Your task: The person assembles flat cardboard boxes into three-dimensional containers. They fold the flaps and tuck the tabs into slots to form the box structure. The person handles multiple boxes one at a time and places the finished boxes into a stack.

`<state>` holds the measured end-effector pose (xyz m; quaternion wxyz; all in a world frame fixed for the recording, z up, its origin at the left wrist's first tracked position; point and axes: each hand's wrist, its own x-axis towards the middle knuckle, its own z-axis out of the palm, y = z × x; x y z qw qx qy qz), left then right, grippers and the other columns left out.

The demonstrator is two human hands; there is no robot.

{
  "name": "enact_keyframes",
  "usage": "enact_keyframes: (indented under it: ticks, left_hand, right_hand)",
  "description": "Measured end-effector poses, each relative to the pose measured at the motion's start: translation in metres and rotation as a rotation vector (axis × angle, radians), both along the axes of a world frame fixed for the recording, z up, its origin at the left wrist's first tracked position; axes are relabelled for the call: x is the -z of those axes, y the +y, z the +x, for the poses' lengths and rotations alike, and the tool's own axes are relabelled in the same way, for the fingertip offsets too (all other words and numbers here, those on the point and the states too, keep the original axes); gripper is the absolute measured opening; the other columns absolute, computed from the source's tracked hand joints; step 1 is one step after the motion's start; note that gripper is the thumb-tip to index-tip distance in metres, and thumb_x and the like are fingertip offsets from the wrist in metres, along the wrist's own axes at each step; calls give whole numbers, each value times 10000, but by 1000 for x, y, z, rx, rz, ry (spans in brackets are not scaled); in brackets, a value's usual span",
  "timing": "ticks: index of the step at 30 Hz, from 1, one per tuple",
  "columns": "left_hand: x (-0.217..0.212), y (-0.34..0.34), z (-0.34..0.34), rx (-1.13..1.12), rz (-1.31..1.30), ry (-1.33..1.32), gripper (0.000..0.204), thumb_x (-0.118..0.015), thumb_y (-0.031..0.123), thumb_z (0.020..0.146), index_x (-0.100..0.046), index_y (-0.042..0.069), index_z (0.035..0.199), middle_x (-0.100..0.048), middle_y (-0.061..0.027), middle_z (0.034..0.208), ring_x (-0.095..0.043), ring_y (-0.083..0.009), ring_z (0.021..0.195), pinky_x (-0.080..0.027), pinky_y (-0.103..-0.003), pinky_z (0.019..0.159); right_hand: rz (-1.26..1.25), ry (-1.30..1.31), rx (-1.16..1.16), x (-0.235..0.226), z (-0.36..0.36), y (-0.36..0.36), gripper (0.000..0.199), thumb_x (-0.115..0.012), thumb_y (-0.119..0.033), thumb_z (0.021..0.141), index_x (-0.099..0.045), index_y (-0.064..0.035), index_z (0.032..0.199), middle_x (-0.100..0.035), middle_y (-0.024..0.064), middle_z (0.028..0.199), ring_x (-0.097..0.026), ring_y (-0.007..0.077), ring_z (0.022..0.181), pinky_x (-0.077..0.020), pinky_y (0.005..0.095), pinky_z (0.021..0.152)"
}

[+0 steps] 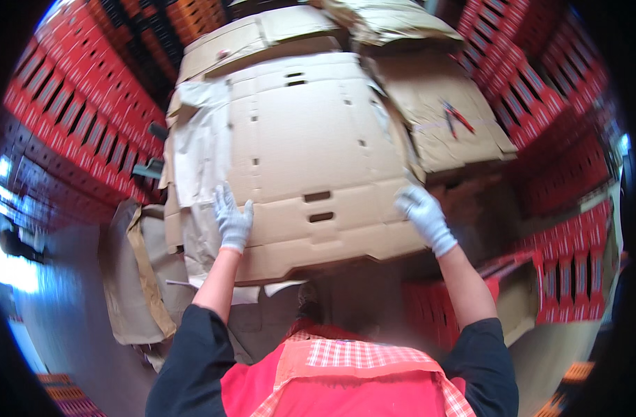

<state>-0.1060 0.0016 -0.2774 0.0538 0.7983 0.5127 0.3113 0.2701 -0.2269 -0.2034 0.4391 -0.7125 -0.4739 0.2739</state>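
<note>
A flat die-cut cardboard blank [311,153] with slots lies on top of a stack in front of me. My left hand [233,221], in a pale work glove, rests at its near left edge. Its fingers are stretched out and the thumb stands apart. At the near right edge lies my right hand [427,217], also gloved, with the fingers extended onto the cardboard and slightly blurred. Neither hand is visibly wrapped round anything. Crumpled whitish paper [202,149] shows beside the blank, on its left.
Red-handled pliers or cutters [458,119] lie on a paper-covered stack [464,83] at the right. Red slotted cartons [81,104] are piled high at the left, and more red cartons [575,271] stand at the right. A brown paper-wrapped bundle [140,274] sits at the near left.
</note>
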Motion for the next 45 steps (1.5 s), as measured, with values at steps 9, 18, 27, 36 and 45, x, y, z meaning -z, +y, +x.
enact_keyframes:
  ticks: [9, 18, 27, 36, 45]
  left_hand:
    - [3, 46, -8, -83, -595, -148, 876, -673, 451, 867, -299, -14, 1509, -399, -301, 1476, -385, -393, 1386, -279, -441, 1168]
    - [-60, 104, -72, 136, -1524, -1159, 380, -608, 245, 947, -603, 14, 1249, -697, -95, 1055, -687, -177, 849, -557, -314, 809]
    - [-10, -3, 145, -311, 30, 99, 530, -554, 238, 927, -512, -52, 1369, -544, -270, 1366, -493, -367, 1314, -335, -412, 1127]
    - [-71, 19, -74, 727, 185, 371, 435, -593, 127, 864, -583, 76, 1295, -576, -129, 1365, -519, -349, 1290, -382, -430, 1105]
    - [-127, 6, 18, 403, 37, 19, 78, -724, 213, 817, -709, 137, 826, -656, -91, 724, -622, -294, 653, -499, -399, 606]
  right_hand:
    - [-430, -460, 457, 79, 33, 143, 854, -712, -501, 823, -400, 8, 1434, -497, 269, 1406, -493, 394, 1296, -411, 435, 1059]
    - [-464, 706, 197, 8, 104, 110, 536, -641, -278, 924, -525, 19, 1355, -661, 176, 1205, -639, 243, 1092, -515, 346, 959]
    - [-128, -662, 24, 53, -98, 147, 904, -711, -379, 806, -284, -8, 1511, -209, 243, 1583, -167, 372, 1493, -120, 551, 1194]
    - [388, -989, -326, -6, 89, 89, 318, -622, -116, 818, -640, -137, 1134, -568, 131, 1311, -532, 349, 1237, -404, 522, 1031]
    - [441, -534, -390, -63, 6, 104, 199, -781, -101, 755, -667, -114, 917, -651, 95, 830, -663, 275, 739, -526, 356, 621]
